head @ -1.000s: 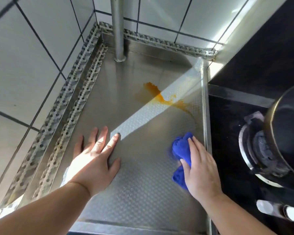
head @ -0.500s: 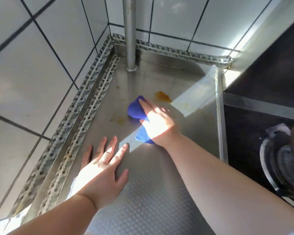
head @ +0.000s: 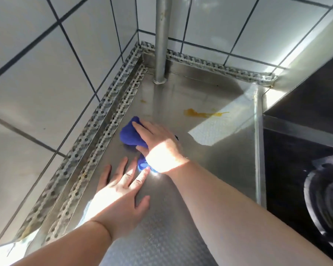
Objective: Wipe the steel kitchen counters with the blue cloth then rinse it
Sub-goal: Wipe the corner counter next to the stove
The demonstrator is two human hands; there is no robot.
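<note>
Since the earlier frame the right hand [head: 161, 148] has slid the cloth [head: 131, 134] leftward, away from the stain [head: 198, 113] and close to the perforated trim [head: 96, 131]. Its grip presses the bunched, fuzzy blue cloth flat against the surface [head: 219, 166], fingers laid over it. Just below that grip, the left hand [head: 119, 196] lies spread on dimpled steel. Beyond the grip stands a round steel pipe [head: 161, 39].
</note>
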